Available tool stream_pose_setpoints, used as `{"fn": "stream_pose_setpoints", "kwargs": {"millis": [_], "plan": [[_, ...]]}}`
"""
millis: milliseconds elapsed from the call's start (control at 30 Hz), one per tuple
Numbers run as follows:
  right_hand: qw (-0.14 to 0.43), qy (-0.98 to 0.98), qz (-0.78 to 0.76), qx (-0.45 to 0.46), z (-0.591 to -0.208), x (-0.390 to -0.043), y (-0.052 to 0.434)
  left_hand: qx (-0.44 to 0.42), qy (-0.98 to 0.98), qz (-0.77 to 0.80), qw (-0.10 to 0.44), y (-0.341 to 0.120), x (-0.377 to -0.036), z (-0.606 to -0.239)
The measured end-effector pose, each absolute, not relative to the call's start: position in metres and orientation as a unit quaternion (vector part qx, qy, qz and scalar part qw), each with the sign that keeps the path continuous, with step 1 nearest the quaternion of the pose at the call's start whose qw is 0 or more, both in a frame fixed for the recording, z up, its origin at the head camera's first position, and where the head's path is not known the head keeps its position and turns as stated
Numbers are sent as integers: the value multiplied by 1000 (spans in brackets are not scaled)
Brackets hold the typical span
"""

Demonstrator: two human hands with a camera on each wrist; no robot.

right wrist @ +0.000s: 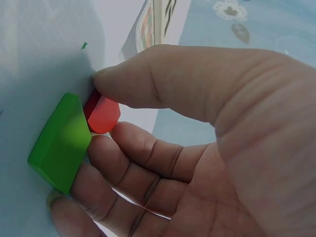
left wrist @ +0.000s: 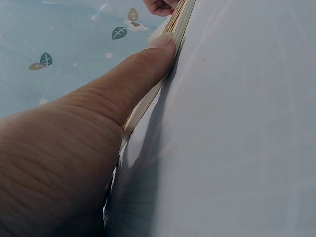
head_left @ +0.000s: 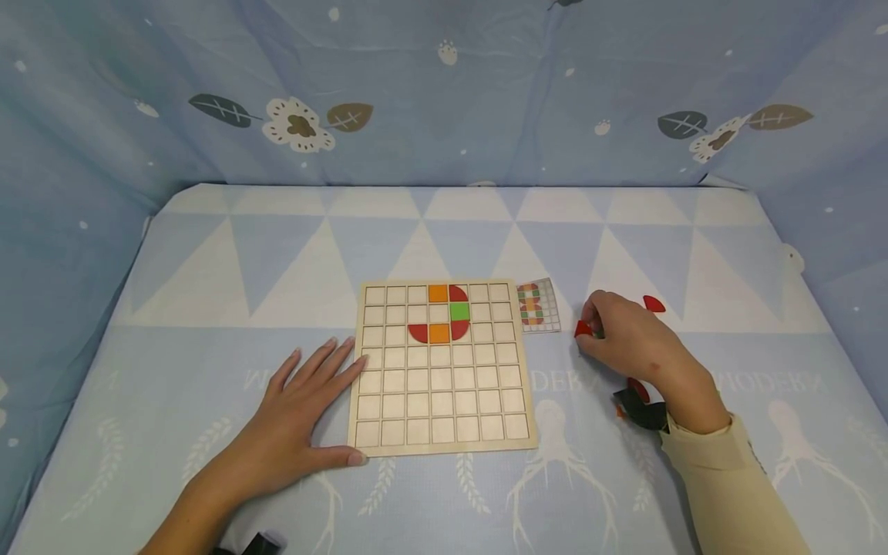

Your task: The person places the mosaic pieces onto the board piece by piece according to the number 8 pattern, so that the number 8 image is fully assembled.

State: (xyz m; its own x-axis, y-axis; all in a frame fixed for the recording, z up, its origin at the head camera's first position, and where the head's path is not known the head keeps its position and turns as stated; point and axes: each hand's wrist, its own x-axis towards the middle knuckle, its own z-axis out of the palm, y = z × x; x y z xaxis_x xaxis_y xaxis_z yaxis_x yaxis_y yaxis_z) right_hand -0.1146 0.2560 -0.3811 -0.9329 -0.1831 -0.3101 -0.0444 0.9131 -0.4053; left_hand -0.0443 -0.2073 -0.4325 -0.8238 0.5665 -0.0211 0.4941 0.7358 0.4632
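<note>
At the lower left of the frame, the left hand (head_left: 298,428) lies flat, fingers spread, touching the wooden board (head_left: 440,424) in the middle, likely to keep it still. At the right, the right hand (head_left: 634,335) pinches one red piece (right wrist: 104,116) near one green piece (right wrist: 61,143). The board has two orange squares (head_left: 440,333), three red rounded pieces (head_left: 418,333) and one green square (head_left: 459,311). One picture card (head_left: 548,304) lies beside it, maybe for easy looking.

Here's the wooden grid board (head_left: 440,401), lying flat — orange squares (head_left: 439,333), red quarter-circles (head_left: 458,294) and a green square (head_left: 459,311) sitting in its upper cells — and off its right side, a pinched, partly hidden red piece (right wrist: 104,115) and a flat green block (right wrist: 61,145)
</note>
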Motion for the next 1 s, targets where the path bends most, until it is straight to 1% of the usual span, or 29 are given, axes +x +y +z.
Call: {"fn": "stream_pose_setpoints", "kwargs": {"millis": [367,733,1000], "plan": [[175,961,-204,-55,-381,-115,256,280,929,222,91,-207,-45,-433],[172,955,-228,-76,-385,-115,257,280,931,215,93,-206,-46,-433],[152,953,-243,-100,-388,-115,256,280,931,215,93,-206,-46,-433]]}}
